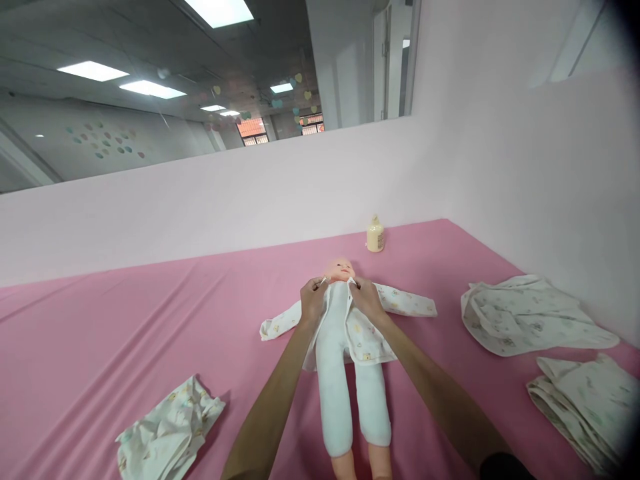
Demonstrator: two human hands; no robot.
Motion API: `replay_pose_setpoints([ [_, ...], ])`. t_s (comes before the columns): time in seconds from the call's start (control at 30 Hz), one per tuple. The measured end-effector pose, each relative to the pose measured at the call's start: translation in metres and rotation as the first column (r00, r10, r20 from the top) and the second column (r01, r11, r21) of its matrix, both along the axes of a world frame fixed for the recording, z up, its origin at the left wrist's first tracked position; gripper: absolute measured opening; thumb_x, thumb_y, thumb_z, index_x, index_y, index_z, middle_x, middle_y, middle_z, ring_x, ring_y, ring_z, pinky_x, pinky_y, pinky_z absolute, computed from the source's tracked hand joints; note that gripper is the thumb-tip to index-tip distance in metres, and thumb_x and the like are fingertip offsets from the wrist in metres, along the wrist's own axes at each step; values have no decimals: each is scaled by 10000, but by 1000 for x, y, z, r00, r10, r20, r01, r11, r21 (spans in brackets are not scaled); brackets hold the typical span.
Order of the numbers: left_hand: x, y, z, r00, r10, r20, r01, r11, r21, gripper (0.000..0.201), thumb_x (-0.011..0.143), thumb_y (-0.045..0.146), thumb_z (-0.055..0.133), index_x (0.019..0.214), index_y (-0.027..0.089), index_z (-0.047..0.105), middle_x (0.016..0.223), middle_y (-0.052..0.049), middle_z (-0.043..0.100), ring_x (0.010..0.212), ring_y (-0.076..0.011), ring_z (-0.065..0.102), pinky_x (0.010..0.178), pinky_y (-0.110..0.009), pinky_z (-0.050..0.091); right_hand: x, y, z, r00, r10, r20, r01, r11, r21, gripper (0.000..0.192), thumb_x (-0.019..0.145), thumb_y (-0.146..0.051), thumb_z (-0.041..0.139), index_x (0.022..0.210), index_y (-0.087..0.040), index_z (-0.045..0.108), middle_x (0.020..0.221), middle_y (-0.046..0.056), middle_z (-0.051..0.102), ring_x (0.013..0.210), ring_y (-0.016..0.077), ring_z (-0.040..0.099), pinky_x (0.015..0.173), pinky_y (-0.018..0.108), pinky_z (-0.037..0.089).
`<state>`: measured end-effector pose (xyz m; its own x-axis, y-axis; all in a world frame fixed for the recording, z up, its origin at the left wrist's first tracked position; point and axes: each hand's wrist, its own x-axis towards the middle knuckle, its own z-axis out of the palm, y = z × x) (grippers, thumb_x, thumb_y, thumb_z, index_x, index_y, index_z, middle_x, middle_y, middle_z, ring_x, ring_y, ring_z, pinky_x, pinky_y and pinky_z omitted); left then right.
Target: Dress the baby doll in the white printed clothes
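Observation:
A baby doll in a white bodysuit lies on its back, head away from me and bare feet end toward me. It wears a white patterned baby jacket, whose sleeves stretch out to both sides and whose front hangs apart over the chest. My left hand pinches the jacket's edge by the neck on the left. On the other side of the neck, my right hand grips the opposite front edge. Both hands are close under the doll's chin.
Pink cloth covers the table. A cream pump bottle stands behind the doll near the wall. Patterned folded clothing lies at front left; a patterned cloth and another folded cloth lie at the right.

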<state>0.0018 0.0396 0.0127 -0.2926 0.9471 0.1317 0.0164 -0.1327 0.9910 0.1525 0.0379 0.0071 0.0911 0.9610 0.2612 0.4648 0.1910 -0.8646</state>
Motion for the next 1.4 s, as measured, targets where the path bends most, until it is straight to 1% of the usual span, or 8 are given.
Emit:
replay_pose_setpoints([
  [0.13,-1,1,-4,999,-32,-16,32,999,-8,385,715,472,726,884,129,679,665,21,573,572,-79,438,561,-218,363,0,0,0,1000,0,-4,0,1000,-1,242,838,-245,415,600,-203,395,581,-37,425,593,134,393,555,255,206],
  [0.27,-2,-1,-6,996,-61,-67,62,998,19,352,754,425,682,935,124,680,755,-11,637,634,-94,504,619,-223,412,0,0,1,1000,-3,-10,3,1000,-6,236,828,-233,417,596,-206,383,574,-40,418,580,132,373,554,254,204],
  [0.43,-2,-6,-3,972,-84,-221,90,996,16,303,802,363,619,975,121,678,838,-51,690,690,-124,570,663,-245,442,-1,-1,2,999,4,-32,-5,1000,-21,229,829,-226,410,602,-208,388,568,-45,413,575,126,371,553,248,211],
  [0.63,15,-18,17,785,-13,-619,76,994,75,207,860,279,512,822,169,683,831,-53,704,771,-170,597,717,-276,405,-1,-2,2,998,49,-44,-49,999,-7,257,836,-234,397,589,-207,330,566,-47,376,571,121,358,550,252,207],
  [0.73,26,-21,22,702,22,-712,55,995,86,238,859,229,481,695,178,645,771,-59,683,734,-175,573,675,-281,360,-1,0,0,996,82,-41,-82,997,-4,249,827,-225,391,593,-209,306,564,-48,357,567,120,349,548,254,206],
  [0.87,30,-18,18,640,32,-768,95,988,120,280,894,208,437,697,177,633,794,-68,683,751,-181,570,670,-278,338,-2,1,-1,985,166,-40,-166,986,7,227,832,-241,384,618,-212,313,579,-48,378,583,121,372,551,243,234],
  [1.07,29,-16,8,641,44,-767,86,988,128,282,924,189,418,787,175,663,861,-78,692,821,-207,569,729,-296,360,-4,2,3,965,263,-15,-263,965,22,218,850,-255,361,637,-210,360,613,-38,434,628,129,428,575,236,286],
  [1.4,29,-16,4,665,32,-746,93,988,126,283,911,167,421,813,175,687,882,-82,708,831,-216,581,746,-307,380,-8,0,2,956,269,115,-277,959,62,196,870,-171,347,683,-213,387,721,-3,523,698,152,480,656,267,346],
])
